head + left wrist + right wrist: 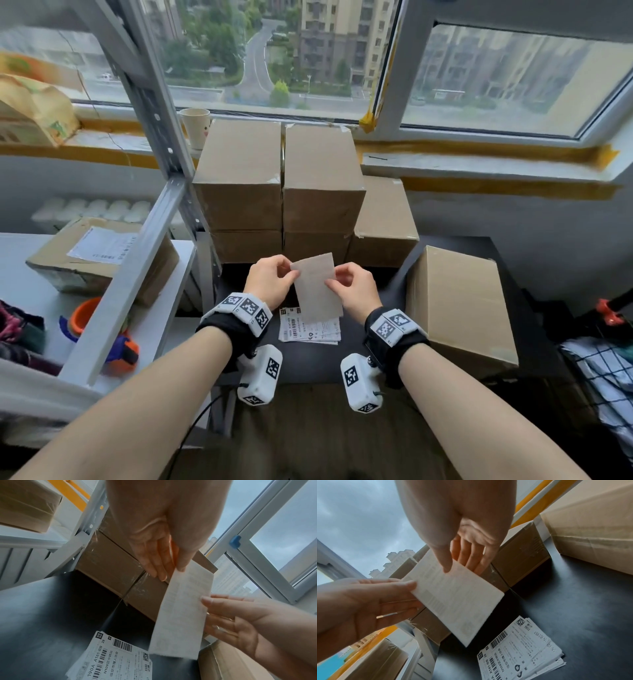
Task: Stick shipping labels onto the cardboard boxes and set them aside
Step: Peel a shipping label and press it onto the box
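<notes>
Over the black table (342,366) I hold one shipping label (317,287) upright with both hands, its plain backing facing me. My left hand (291,272) pinches its upper left corner. My right hand (334,281) pinches its right edge. The left wrist view shows the left hand (171,573) with thumb in front and fingers behind the label (185,615). In the right wrist view the right hand (460,569) pinches the label (453,599) the same way. A small stack of printed labels (308,330) lies on the table under my hands. An unlabelled cardboard box (459,308) stands at the right.
Several plain boxes (239,178) are stacked against the window sill behind my hands. A labelled box (99,260) sits on the grey metal shelf (137,274) at the left, near an orange tape dispenser (85,315). A paper cup (195,126) stands on the sill.
</notes>
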Available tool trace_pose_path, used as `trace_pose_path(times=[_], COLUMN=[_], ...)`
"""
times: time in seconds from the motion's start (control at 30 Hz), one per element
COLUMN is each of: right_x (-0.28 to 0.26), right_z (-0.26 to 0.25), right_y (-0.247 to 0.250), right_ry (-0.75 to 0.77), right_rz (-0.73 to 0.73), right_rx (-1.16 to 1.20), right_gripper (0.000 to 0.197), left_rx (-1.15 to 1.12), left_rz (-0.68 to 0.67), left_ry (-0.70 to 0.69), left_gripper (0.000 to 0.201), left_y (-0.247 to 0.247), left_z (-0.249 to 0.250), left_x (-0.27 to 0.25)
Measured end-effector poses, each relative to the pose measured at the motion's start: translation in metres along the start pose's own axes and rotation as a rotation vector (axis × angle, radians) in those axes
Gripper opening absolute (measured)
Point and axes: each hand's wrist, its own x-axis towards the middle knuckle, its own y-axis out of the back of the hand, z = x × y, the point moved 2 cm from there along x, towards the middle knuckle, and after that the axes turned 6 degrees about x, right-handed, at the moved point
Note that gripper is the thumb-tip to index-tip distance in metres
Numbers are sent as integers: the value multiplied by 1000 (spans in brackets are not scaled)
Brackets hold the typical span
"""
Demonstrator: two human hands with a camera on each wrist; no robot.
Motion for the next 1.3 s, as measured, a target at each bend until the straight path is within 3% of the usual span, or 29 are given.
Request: trace_pose_path(times=[0.13,0.3,0.47,0.63,1.3], right_x=[-7,-10,-17,-15,-13], right_z=[-9,-16,-20,-20,-21], right_y=[-1,-13,-17,-18,-19], right_ry=[14,28,-80,-168,-169], right_rz=[53,-120,-213,-217,-185], right_rx=[-20,108,349,493,519], right_gripper=[42,31,29,27,26], left_rx=[29,20,-100,-170,-142], left_rz=[13,6,-43,-80,-55], left_ry=[33,-7,-86,-88,-108], left_gripper=[16,14,9,23,22], left_y=[1,-2,-4,-10,-13], left_z=[6,13,20,16,12], left_x=[-6,-10,-17,-14,-10])
